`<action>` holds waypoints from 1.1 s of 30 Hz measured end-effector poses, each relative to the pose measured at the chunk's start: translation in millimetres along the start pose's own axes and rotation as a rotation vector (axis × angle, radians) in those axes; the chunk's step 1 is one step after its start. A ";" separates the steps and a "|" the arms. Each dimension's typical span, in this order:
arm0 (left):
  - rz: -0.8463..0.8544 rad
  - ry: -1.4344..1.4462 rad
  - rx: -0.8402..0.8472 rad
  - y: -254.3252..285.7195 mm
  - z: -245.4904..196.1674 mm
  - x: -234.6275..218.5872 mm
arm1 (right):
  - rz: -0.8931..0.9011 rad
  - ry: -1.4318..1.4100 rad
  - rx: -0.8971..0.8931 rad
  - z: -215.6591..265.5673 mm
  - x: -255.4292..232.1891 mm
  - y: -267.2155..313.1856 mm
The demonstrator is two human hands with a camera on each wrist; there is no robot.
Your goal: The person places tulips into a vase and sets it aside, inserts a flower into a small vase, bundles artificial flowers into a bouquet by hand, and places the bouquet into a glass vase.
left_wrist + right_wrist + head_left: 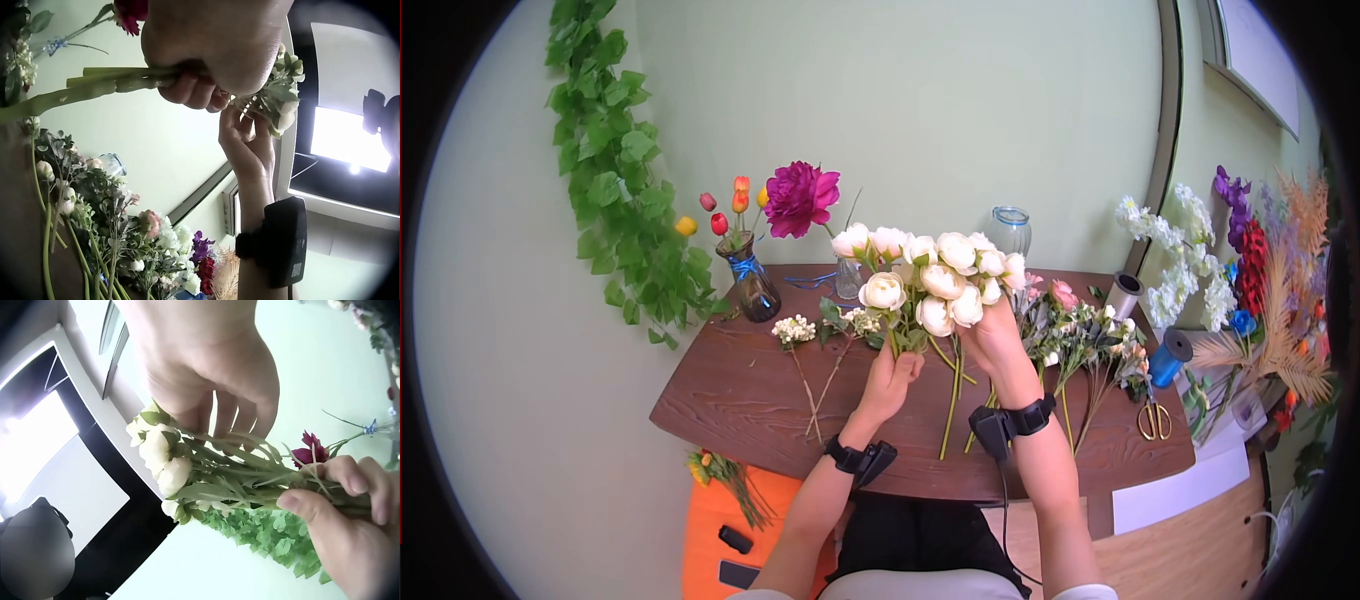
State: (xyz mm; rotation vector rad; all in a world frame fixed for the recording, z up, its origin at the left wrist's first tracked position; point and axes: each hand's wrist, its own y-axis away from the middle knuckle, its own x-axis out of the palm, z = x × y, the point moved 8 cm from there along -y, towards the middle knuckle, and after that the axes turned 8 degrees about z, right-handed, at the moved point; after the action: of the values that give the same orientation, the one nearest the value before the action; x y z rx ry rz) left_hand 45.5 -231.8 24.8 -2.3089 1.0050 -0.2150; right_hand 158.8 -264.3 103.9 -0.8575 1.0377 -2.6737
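Note:
A bunch of white flowers (941, 281) stands upright above the table in the head view. My left hand (887, 385) has its fingers curled round the green stems (250, 487) just below the blooms; the left wrist view shows cut stem ends (94, 84) sticking out of that fist (212, 50). On the other side, my right hand (997, 345) touches the bunch near the blooms. Its fingers (234, 425) hang loosely bent against the leaves in the right wrist view, with the tips partly hidden. The blooms hide part of both hands in the head view.
On the brown table (730, 400) are white berry sprigs (793, 330), a tulip vase (757, 290), a glass jar (1010, 230), loose flowers (1065, 295), ribbon spools (1170, 358) and gold scissors (1154, 420). A purple flower (801, 198) rises behind the bunch. Ivy (615, 180) hangs left.

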 end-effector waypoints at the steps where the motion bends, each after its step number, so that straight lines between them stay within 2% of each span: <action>1: 0.000 0.024 -0.009 -0.2 0.3 0.5 | -0.079 0.147 0.035 2.1 -4.9 1.0; 2: 0.001 0.024 -0.010 0.5 1.7 -0.4 | -0.159 0.294 0.069 5.2 -9.0 2.6; 3: 0.004 0.056 -0.028 1.5 6.4 -1.8 | -0.160 0.294 0.068 8.4 -4.9 2.5; 5: 0.008 0.089 -0.046 0.9 12.4 -3.2 | -0.198 0.543 -0.048 27.0 3.4 3.0; 6: -0.010 0.068 -0.020 0.3 11.6 -5.4 | -0.167 0.655 -0.041 27.8 2.0 5.5; 7: -0.029 0.047 0.005 -0.4 9.1 -7.0 | -0.168 0.655 -0.041 30.0 3.8 5.9; 9: -0.046 0.046 0.029 -3.0 5.0 -7.8 | -0.180 0.637 0.072 27.5 5.4 6.8; 10: -0.063 0.044 0.054 -3.9 1.5 -8.5 | -0.180 0.637 0.073 25.9 1.9 7.3; 12: -0.080 0.057 0.047 -4.7 0.1 -8.6 | -0.079 0.444 0.057 16.1 -3.9 6.8; 16: -0.120 0.097 -0.007 -4.2 6.0 -12.1 | -0.030 0.447 0.074 11.0 -3.9 8.9; 19: -0.149 0.195 -0.058 -3.9 9.8 -15.1 | -0.055 0.449 0.020 14.1 9.1 8.1; 21: -0.177 0.206 -0.054 -4.0 6.8 -17.8 | -0.131 0.554 0.240 -5.1 -2.9 17.4; 22: -0.203 0.217 -0.050 -3.7 5.7 -19.2 | -0.061 0.597 0.279 -9.9 -0.7 20.9; 23: -0.198 0.224 -0.054 -3.3 5.2 -20.1 | -0.070 0.601 0.280 -11.4 -6.4 26.1; 25: -0.236 0.255 -0.071 0.7 4.6 -31.2 | -0.054 0.616 0.441 -26.9 -26.5 40.3; 27: -0.254 0.271 -0.090 5.4 3.3 -44.3 | -0.057 0.641 0.475 -27.3 -49.7 52.2; 30: -0.342 0.266 -0.114 13.8 10.5 -69.0 | -0.230 0.628 0.651 -28.0 -94.5 77.5; 33: -0.349 0.271 -0.120 13.5 11.8 -78.4 | -0.378 0.754 0.768 -30.1 -142.2 95.9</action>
State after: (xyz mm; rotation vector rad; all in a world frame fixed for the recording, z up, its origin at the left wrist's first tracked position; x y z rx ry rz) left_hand -13.2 -177.8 14.3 -2.6051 0.7462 -0.6389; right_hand 253.1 -272.1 -42.4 0.1443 -0.1962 -3.3668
